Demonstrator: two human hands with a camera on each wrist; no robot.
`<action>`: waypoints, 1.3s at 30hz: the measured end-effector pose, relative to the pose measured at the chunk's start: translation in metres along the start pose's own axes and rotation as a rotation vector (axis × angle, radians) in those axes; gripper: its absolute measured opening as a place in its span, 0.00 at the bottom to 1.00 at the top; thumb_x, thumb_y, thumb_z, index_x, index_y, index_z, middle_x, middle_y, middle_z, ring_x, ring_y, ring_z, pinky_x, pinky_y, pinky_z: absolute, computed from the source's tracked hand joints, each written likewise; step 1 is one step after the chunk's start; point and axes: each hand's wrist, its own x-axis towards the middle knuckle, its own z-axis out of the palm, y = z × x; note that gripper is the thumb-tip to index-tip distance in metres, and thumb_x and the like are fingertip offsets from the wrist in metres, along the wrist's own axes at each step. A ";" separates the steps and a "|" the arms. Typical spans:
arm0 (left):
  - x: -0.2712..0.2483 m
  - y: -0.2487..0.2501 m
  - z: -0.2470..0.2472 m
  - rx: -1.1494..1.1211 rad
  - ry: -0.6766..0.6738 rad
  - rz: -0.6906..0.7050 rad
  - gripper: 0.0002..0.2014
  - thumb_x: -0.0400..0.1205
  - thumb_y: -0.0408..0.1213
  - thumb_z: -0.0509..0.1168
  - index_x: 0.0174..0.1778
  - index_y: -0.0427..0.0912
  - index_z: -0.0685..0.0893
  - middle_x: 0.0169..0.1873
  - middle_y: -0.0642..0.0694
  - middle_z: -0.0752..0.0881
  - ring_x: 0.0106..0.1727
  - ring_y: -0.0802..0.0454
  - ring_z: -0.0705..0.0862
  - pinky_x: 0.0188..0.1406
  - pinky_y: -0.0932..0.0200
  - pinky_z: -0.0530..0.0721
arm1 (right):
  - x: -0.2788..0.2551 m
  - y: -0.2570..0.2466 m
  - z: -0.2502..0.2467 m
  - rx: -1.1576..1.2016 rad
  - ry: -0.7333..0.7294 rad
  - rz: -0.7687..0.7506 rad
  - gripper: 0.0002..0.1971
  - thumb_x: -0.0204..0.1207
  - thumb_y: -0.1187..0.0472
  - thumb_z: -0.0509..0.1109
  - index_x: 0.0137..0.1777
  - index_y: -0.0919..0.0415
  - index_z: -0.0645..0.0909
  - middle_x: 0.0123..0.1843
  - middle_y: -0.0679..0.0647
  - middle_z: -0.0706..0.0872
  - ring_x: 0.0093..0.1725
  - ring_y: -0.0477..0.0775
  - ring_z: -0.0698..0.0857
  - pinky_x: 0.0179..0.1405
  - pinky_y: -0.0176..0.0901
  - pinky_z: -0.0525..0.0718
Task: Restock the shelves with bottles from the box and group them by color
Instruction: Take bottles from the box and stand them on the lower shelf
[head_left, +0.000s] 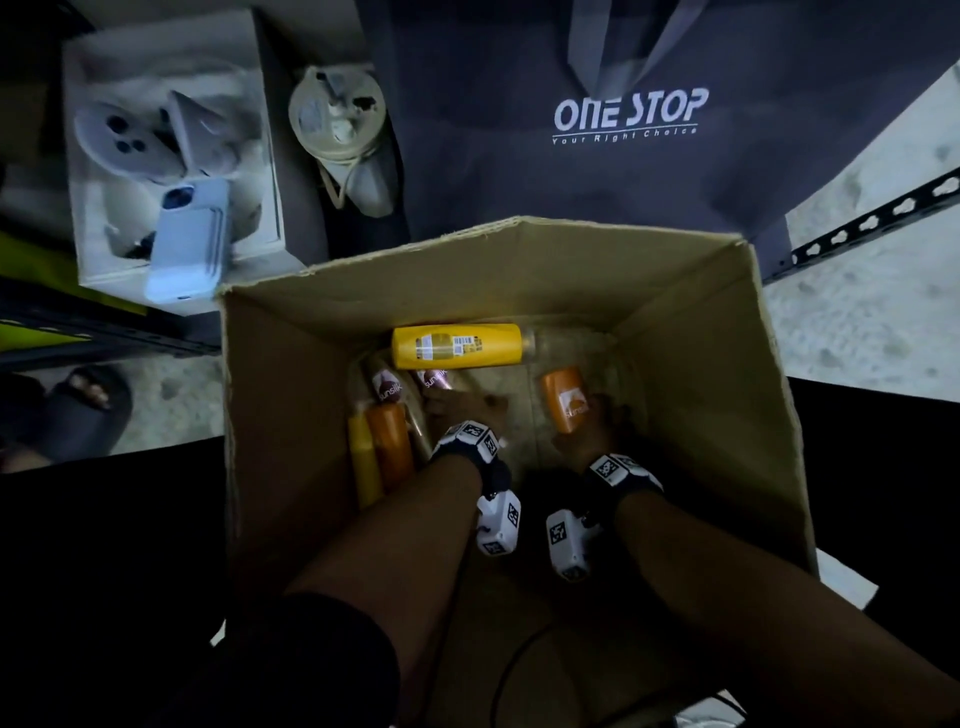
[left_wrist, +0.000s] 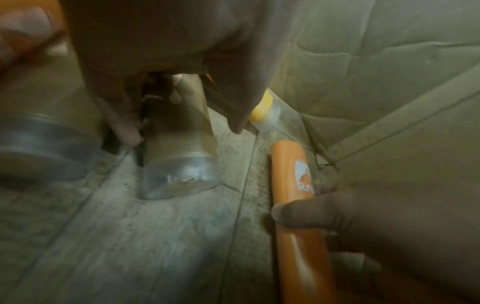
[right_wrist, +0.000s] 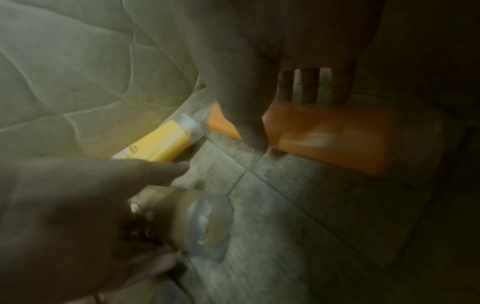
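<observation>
1 box (head_left: 701, 395) w/ 6 bottles: 2 yellow (head_left: 457, 345) (head_left: 363, 457), 2 orange (head_left: 566, 397) (head_left: 392, 441), 2 brown (head_left: 387, 389) (head_left: 439, 379). 2 hands (head_left: 457, 410) (head_left: 597, 426) inside. 1 grey bag (head_left: 623, 171), 1 phone (head_left: 189, 239), 1 sandal (head_left: 67, 410).

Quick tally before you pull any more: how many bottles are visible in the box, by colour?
Yellow bottles: 2
Orange bottles: 2, one gripped by the right hand
Beige bottles with maroon labels: 2, one gripped by the left hand
Total: 6 visible in the cardboard box; anything hidden under the arms cannot be told.
</observation>
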 end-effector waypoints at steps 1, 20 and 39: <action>0.002 0.000 0.001 0.016 -0.003 -0.006 0.57 0.85 0.58 0.65 0.85 0.22 0.33 0.85 0.25 0.54 0.83 0.31 0.66 0.77 0.40 0.75 | 0.001 0.002 0.002 0.003 0.002 -0.002 0.51 0.68 0.49 0.83 0.86 0.55 0.57 0.82 0.67 0.62 0.78 0.73 0.70 0.77 0.67 0.72; 0.012 -0.016 0.002 0.072 -0.026 0.114 0.61 0.82 0.53 0.74 0.88 0.38 0.28 0.86 0.24 0.48 0.80 0.28 0.73 0.76 0.35 0.76 | -0.012 -0.023 -0.007 0.424 -0.268 -0.048 0.19 0.81 0.53 0.73 0.70 0.59 0.83 0.64 0.63 0.87 0.61 0.65 0.85 0.68 0.58 0.81; -0.007 -0.035 -0.045 -0.221 -0.151 0.094 0.30 0.78 0.28 0.70 0.77 0.27 0.74 0.64 0.32 0.85 0.66 0.31 0.82 0.48 0.45 0.87 | -0.042 -0.043 -0.020 0.722 -0.365 0.110 0.17 0.80 0.47 0.65 0.57 0.58 0.87 0.54 0.62 0.88 0.50 0.64 0.86 0.64 0.60 0.82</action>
